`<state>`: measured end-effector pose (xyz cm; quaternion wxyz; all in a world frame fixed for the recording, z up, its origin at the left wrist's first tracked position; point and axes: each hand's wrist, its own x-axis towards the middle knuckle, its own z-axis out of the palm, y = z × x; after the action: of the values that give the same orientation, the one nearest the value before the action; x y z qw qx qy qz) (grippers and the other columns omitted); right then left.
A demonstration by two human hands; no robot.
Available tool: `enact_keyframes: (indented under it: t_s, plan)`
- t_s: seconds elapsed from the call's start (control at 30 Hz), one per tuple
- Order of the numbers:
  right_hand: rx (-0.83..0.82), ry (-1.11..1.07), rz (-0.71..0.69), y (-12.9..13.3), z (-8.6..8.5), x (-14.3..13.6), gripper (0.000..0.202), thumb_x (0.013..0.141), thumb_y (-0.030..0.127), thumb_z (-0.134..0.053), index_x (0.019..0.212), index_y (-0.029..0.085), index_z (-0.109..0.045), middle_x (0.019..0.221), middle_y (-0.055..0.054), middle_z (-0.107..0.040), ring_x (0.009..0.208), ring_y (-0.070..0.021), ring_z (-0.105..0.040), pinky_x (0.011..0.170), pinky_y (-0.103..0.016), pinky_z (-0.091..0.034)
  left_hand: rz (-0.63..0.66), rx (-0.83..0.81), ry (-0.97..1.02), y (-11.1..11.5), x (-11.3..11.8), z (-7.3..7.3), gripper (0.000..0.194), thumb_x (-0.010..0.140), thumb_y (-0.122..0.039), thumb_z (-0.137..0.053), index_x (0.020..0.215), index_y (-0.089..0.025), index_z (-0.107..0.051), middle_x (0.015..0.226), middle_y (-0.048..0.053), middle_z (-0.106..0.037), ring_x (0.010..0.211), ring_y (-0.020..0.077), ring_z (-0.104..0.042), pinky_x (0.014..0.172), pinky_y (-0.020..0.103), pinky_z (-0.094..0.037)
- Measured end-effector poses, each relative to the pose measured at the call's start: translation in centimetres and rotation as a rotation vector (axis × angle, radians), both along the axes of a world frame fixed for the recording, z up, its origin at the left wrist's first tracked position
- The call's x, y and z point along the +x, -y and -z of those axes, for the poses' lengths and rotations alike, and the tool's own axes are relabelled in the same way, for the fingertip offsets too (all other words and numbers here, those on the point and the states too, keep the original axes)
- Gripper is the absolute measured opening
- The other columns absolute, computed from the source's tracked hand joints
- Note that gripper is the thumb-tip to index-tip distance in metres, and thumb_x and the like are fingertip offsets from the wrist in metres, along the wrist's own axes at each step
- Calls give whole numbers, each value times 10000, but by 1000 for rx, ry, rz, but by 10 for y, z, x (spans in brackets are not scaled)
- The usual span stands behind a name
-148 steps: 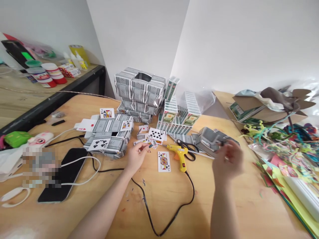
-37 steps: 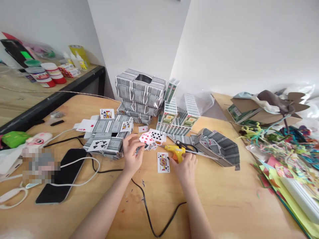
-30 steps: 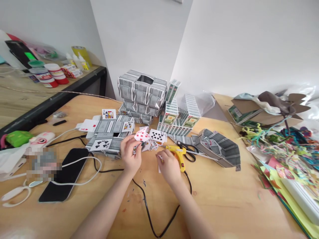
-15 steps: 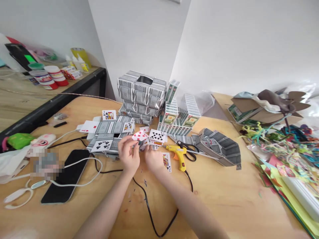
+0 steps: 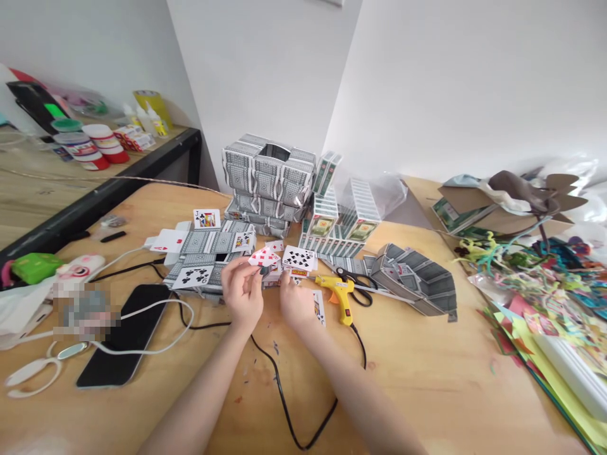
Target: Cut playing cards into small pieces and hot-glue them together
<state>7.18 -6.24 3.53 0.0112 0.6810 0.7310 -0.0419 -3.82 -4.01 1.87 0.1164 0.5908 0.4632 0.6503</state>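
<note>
My left hand (image 5: 244,294) pinches a red-suited playing card (image 5: 260,258), tilted up between thumb and fingers. Just to its right, my right hand (image 5: 298,302) is closed, its fingertips at the lower edge of a spade card (image 5: 298,258); whether it grips anything is too small to tell. A face card (image 5: 319,307) lies partly behind my right hand. On the left is a flat structure of grey patterned cards (image 5: 203,243), with several face-up cards on it. A yellow glue gun (image 5: 345,297) lies right of my right hand, beside black scissors (image 5: 363,287).
A tall card structure (image 5: 268,183) stands at the back, beside stacked card boxes (image 5: 327,221). An open card shape (image 5: 415,281) sits right. A phone (image 5: 126,341) and white cable lie left; the glue gun's black cord (image 5: 284,404) loops in front.
My right hand has moved slightly right, away from my left hand, uncovering more of the cards between them. My left hand still holds the red-suited card.
</note>
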Motion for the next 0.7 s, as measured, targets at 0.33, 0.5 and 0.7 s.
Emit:
enact_keyframes:
  t_s: [0.33,0.5,0.7]
  plan:
    - [32,-144,115,8,1,8,255,864,151,-388,1092,154,-502,746,-99,-679,643,-217,-654,558,-288,-464,52,-27,26,3,3,-6,85,789,-160,-528,865,-175,-563,1082,78,-461,985,160,-522,716,282,-533]
    - [146,-434,258,10,3,20,155,790,255,-566,930,196,-594,780,-51,-690,740,-195,-649,648,-264,-452,50,-36,19,2,2,-5,79,790,-172,-526,858,-177,-566,1080,77,-464,977,160,-521,715,287,-530]
    - [186,-855,324,11,12,28,167,651,269,-688,764,177,-607,664,-20,-673,597,-161,-631,564,-245,-471,48,-54,4,2,4,-7,70,793,-182,-526,847,-177,-569,1064,78,-476,977,157,-520,717,281,-527]
